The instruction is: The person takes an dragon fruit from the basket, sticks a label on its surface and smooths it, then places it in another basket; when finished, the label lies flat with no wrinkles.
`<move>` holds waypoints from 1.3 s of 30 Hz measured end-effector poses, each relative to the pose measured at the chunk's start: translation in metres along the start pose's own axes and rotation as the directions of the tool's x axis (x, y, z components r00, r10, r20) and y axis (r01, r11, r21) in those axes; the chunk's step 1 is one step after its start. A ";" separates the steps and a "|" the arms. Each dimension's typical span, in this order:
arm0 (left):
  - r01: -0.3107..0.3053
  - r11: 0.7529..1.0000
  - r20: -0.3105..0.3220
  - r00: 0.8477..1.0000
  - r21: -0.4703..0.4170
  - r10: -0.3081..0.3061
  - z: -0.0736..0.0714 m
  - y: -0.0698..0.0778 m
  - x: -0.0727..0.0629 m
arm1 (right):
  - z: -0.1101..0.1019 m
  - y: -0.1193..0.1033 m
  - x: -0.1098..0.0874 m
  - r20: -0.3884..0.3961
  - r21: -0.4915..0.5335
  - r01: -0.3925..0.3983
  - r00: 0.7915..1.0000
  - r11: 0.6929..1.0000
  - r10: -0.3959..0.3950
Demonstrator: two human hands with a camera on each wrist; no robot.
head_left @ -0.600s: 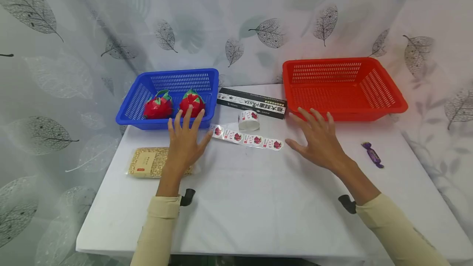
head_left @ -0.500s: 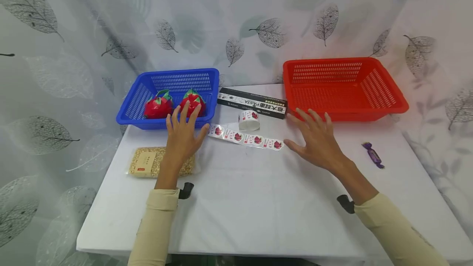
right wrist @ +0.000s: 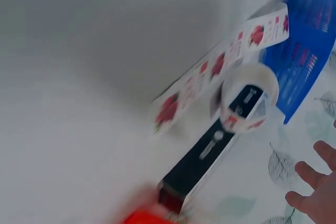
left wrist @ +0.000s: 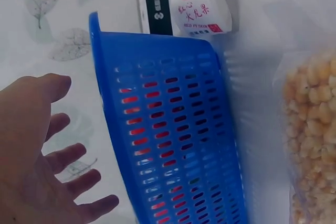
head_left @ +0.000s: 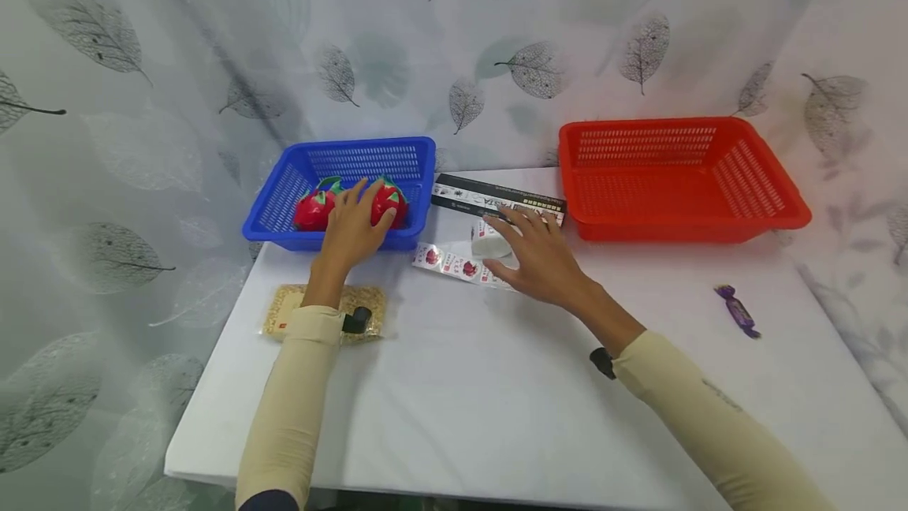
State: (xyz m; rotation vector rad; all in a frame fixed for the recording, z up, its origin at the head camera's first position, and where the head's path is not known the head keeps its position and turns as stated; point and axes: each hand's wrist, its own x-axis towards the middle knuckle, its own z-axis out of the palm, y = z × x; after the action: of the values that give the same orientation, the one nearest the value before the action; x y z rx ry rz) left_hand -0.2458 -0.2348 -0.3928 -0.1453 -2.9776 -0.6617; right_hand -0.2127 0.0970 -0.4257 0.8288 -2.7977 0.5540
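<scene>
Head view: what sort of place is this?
Likely a staged tabletop workspace: a white-covered table, a leaf-print backdrop close behind it, and a blue basket set at the far edge.

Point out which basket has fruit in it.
The blue basket: two red fruits lie inside it, while the red basket shows no fruit.

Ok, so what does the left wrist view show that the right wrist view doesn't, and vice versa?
Only the left wrist view shows the left hand and the clear plastic bag of yellow kernels. Only the right wrist view shows the right hand, the round white sticker roll and a blurred part of the red plastic basket. Both show the blue slotted plastic basket, the white strip of red-fruit stickers, the long black-and-white box, the white tablecloth and the pale leaf-patterned curtain.
</scene>
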 end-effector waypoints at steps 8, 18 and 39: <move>0.039 0.998 0.092 0.995 0.046 -0.044 0.000 -0.009 0.018 | 0.032 -0.027 0.056 0.030 0.132 -0.033 0.999 0.991 0.029; 0.076 0.995 0.148 0.985 0.067 -0.086 0.018 -0.014 0.026 | 0.059 -0.042 0.080 0.074 0.283 -0.158 0.987 0.946 0.142; 0.098 0.992 0.239 0.964 0.084 -0.115 0.020 -0.018 0.062 | 0.067 -0.043 0.105 0.106 0.311 -0.139 0.988 0.940 0.111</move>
State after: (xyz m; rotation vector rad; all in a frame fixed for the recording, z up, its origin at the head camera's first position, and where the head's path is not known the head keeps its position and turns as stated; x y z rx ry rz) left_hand -0.3101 -0.2377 -0.4114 -0.0658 -3.2611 -0.5852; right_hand -0.2805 -0.0146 -0.4467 0.7468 -2.8985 1.0357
